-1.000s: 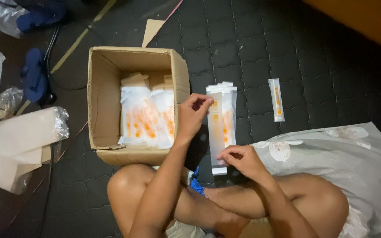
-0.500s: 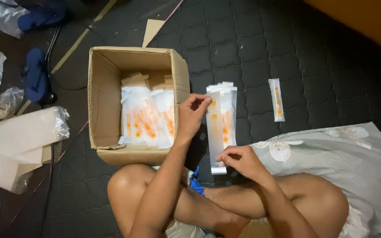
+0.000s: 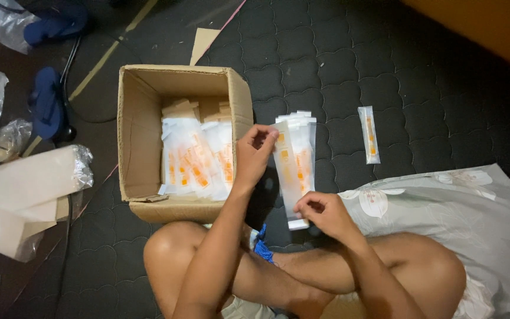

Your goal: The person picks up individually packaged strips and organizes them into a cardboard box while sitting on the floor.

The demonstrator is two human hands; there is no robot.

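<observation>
Person seated cross-legged on a dark quilted mat (image 3: 420,65), head camera looking down at both bare hands.

Left hand (image 3: 254,155) – fingers curled, fingertips pinching the top edge of a stack of clear plastic sachets with orange print (image 3: 295,162). Right hand (image 3: 321,211) – closed loosely on the stack's lower end, near the white bottom strip. The stack hangs between the two hands, just right of an open brown cardboard box (image 3: 131,136), over the mat in front of the knees.

Inside the box: more clear, orange-printed packets (image 3: 199,159) leaning in rows, with tan card pieces behind them. A single slim sachet (image 3: 370,134) lies alone on the mat, well apart to the right. Grey floral cloth (image 3: 461,201) spreads by the right knee; white plastic-wrapped sheets (image 3: 25,189) sit to the left of the box.

Risk, as I judge it: the sachets look slick and are held only at the ends, so the middle ones could slide out and fan across the mat if either pinch loosens. Uneven tops suggest the stack is not squared.

Against the frame half a second earlier: little change – the stack sits in much the same place, and both hands have kept their hold.
</observation>
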